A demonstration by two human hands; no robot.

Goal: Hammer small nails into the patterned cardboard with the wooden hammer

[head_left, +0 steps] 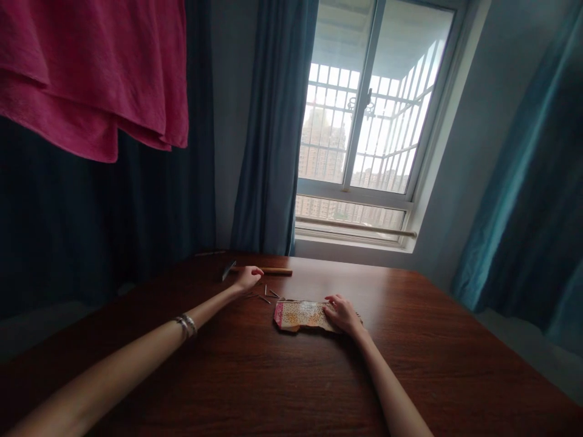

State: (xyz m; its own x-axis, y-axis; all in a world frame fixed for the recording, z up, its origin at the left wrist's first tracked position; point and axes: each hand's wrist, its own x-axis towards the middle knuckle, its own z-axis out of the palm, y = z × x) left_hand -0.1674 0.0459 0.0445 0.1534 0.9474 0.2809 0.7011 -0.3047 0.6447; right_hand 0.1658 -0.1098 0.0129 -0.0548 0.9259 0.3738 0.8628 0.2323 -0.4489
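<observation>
My left hand [247, 278] reaches far across the dark wooden table [291, 376] and closes on the wooden handle of a hammer [273, 271], whose metal head lies to the left. Several nails [266, 295] lie loose just in front of that hand. My right hand [342, 314] rests flat, fingers apart, on the right part of a small patterned board [298, 315] with a pink end. Two bangles [186, 325] circle my left wrist.
A pink cloth [95, 73] hangs at the upper left. Blue curtains [268, 133] frame a barred window [364, 121] behind the table, and a wooden rod [355, 226] runs along the sill. The table's far edge lies close to the hammer.
</observation>
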